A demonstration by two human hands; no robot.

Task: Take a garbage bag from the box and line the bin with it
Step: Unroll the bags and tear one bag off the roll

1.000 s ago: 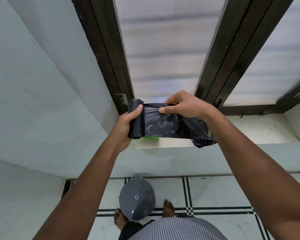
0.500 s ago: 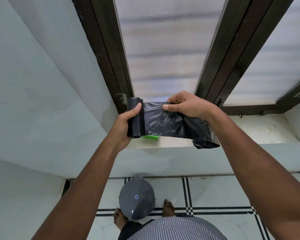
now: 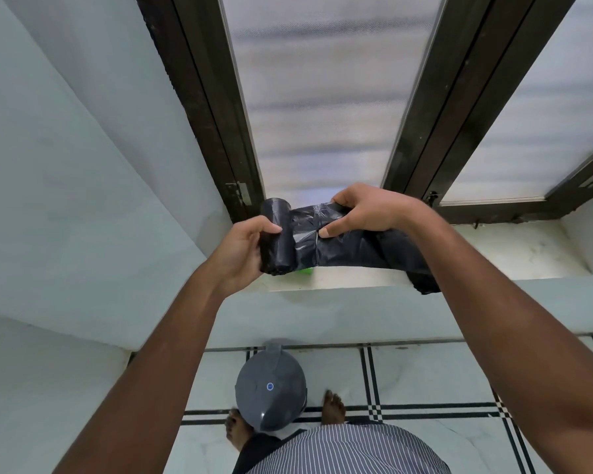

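Overhead, left hand (image 3: 243, 249) clamps the bag roll (image 3: 276, 241); right hand (image 3: 367, 210) pinches its unrolled garbage bag (image 3: 353, 246) alongside.

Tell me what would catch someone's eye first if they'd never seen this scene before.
Probably the two hands at the centre: the left hand grips a roll of black garbage bags while the right hand pulls the unrolled bag sideways, in front of a dark-framed window. Below, between bare feet on the tiled floor, stands a grey bin with its lid closed.
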